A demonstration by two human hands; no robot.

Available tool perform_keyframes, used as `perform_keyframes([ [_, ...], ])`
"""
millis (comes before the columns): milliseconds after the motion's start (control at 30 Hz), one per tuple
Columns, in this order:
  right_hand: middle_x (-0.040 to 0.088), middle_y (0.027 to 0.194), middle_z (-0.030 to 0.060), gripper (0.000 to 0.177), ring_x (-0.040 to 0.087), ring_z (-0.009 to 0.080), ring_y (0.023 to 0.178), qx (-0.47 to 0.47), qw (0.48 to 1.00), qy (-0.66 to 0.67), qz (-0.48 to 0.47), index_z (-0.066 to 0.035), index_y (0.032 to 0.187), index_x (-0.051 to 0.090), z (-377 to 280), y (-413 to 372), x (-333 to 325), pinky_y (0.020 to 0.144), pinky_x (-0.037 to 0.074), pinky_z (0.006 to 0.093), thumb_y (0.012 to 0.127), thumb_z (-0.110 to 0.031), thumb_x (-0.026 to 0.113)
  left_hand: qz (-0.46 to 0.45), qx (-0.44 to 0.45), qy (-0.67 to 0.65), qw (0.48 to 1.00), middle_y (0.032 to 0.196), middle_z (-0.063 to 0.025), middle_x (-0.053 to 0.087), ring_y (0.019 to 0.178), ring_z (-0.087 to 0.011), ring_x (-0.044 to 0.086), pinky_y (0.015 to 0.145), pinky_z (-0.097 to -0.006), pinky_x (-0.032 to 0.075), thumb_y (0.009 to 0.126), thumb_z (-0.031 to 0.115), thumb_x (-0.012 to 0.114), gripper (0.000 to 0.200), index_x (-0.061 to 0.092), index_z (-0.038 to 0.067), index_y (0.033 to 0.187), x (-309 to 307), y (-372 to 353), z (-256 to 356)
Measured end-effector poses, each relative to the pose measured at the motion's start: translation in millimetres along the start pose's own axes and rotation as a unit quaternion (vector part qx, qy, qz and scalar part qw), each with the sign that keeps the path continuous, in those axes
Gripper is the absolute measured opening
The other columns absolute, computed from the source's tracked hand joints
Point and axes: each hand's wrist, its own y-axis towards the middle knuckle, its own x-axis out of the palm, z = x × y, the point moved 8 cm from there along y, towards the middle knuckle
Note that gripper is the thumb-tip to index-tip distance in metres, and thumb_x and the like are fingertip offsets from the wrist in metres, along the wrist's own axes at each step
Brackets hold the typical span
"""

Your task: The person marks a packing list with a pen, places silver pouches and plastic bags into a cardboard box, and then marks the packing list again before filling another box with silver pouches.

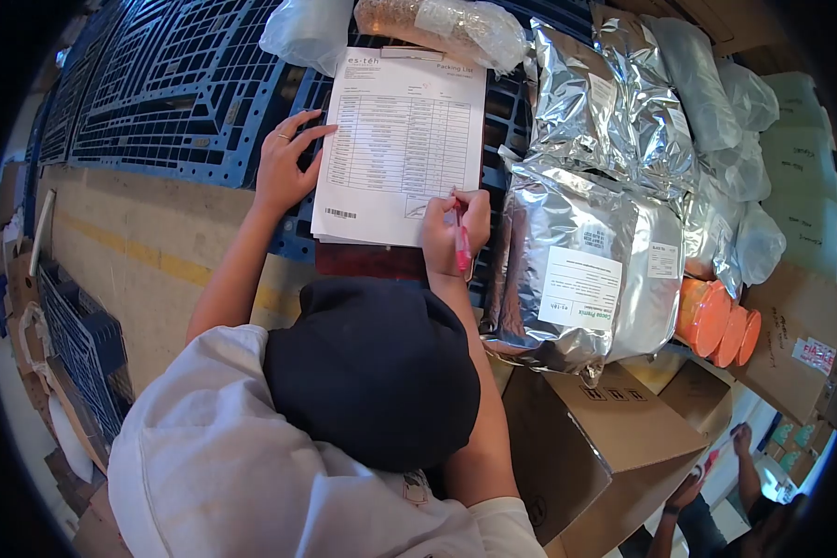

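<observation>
Neither of my own hands shows in the head view. Directly before me, a person in a black cap (372, 372) and a white shirt (223, 456) bends over a packing list (400, 149) on a dark red clipboard (367, 260). That person's left hand (288, 163) rests at the sheet's left edge with fingers spread. In their right hand (456, 228) is a pink pen (462, 244), held over the lower right of the sheet near a signature box. The clipboard lies on a dark blue plastic pallet (293, 223).
Silver foil pouches (567, 260) lie right of the clipboard, with orange-lidded containers (716, 321) beside them. Bubble-wrapped items (446, 33) lie beyond. An opened cardboard box (614, 418) stands at lower right. Blue pallets (177, 84) stand at left. Another person's hands (688, 488) show at bottom right.
</observation>
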Motion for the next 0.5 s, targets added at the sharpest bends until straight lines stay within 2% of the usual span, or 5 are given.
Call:
perform_keyframes([
  [100, 0.058, 0.074, 0.0163, 0.01, 0.06, 0.0256, 0.065, 0.055, 0.997, 0.043, -0.017, 0.001, 0.081, 0.05, 11.6, -1.5, 3.0, 0.062, 0.048, 0.0322, 0.073, -0.001, 0.055, -0.001, -0.006, 0.001, 1.0, 0.12, -0.0083, 0.056, 0.114, -0.0287, 0.051, 0.097, -0.0416, 0.036, 0.076, 0.016, 0.062, 0.032, 0.064, 0.018, 0.109, 0.2, -0.4, -0.1],
  [200, 0.057, 0.074, 0.0137, 0.011, 0.059, 0.0209, 0.066, 0.058, 0.996, 0.063, -0.033, 0.001, 0.085, 0.049, 8.0, -0.5, 4.8, 0.062, 0.047, 0.0304, 0.076, -0.001, 0.054, 0.003, -0.004, 0.005, 1.0, 0.12, -0.0081, 0.056, 0.114, -0.0286, 0.051, 0.097, -0.0415, 0.036, 0.076, 0.016, 0.062, 0.032, 0.065, 0.018, 0.108, 0.0, -0.6, 0.0],
  [300, 0.054, 0.077, 0.0136, 0.016, 0.057, 0.0237, 0.066, 0.087, 0.987, 0.135, -0.005, 0.003, 0.092, 0.048, 15.4, -1.8, 3.7, 0.064, 0.048, 0.0317, 0.078, -0.001, 0.055, 0.005, -0.004, 0.005, 1.0, 0.119, -0.0079, 0.057, 0.113, -0.0283, 0.052, 0.097, -0.0412, 0.037, 0.076, 0.016, 0.062, 0.031, 0.065, 0.018, 0.107, -0.4, -0.5, 0.0],
  [433, 0.052, 0.085, 0.0148, 0.019, 0.056, 0.024, 0.072, 0.108, 0.983, 0.149, 0.006, 0.003, 0.097, 0.047, 34.6, -6.3, 6.0, 0.069, 0.047, 0.0318, 0.081, -0.002, 0.054, 0.007, -0.002, 0.005, 1.0, 0.117, -0.0075, 0.057, 0.112, -0.0278, 0.053, 0.096, -0.0409, 0.037, 0.076, 0.016, 0.062, 0.031, 0.065, 0.017, 0.107, -2.4, -0.1, 1.3],
  [500, 0.05, 0.093, 0.0169, 0.02, 0.054, 0.0249, 0.08, 0.035, 0.996, 0.076, 0.02, 0.003, 0.099, 0.048, 19.1, 0.2, -0.4, 0.074, 0.045, 0.0332, 0.081, -0.002, 0.054, -0.009, -0.01, 0.006, 1.0, 0.12, -0.0078, 0.057, 0.114, -0.0288, 0.051, 0.098, -0.0418, 0.036, 0.079, 0.016, 0.062, 0.029, 0.064, 0.015, 0.108, -0.9, 0.0, 1.4],
])
